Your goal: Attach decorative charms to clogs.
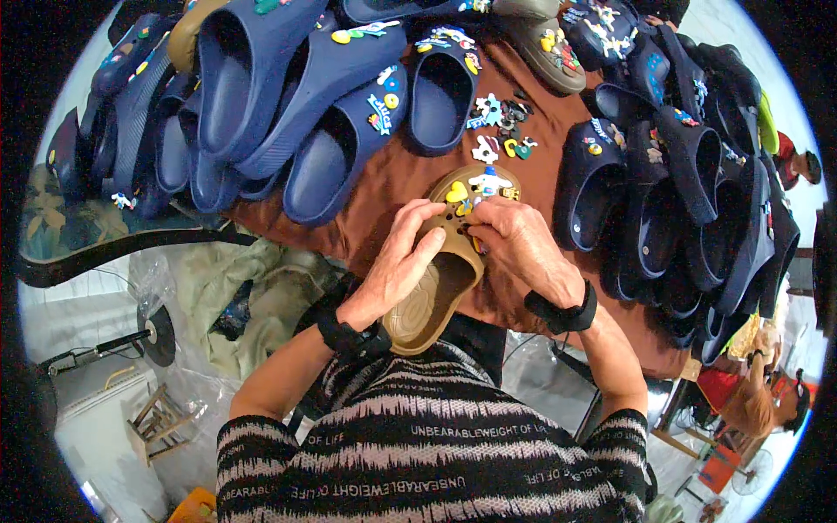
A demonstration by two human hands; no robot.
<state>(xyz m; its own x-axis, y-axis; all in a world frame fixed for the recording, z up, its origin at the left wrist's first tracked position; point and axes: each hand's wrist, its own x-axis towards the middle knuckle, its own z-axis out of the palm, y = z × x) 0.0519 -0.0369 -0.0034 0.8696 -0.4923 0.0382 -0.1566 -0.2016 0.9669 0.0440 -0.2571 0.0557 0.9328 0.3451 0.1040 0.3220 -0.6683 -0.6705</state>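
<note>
Navy clogs (pixel 288 96) crowd the brown counter (pixel 384 187) from nine through three o'clock, loose charms (pixel 501 131) at twelve. The tan clog (pixel 436 279) lies centre: left hand (pixel 397 261) grasping its side, right hand (pixel 514 240) pinching at its charm-studded toe.

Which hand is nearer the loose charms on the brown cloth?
Right. The right hand lies just below the loose charms; the left hand grips the tan clog, farther left.

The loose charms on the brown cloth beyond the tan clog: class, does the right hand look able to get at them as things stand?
Probably yes. The loose charms lie in the open on the brown cloth, just beyond the tan clog that the right hand touches. Nothing lies between them.
</note>
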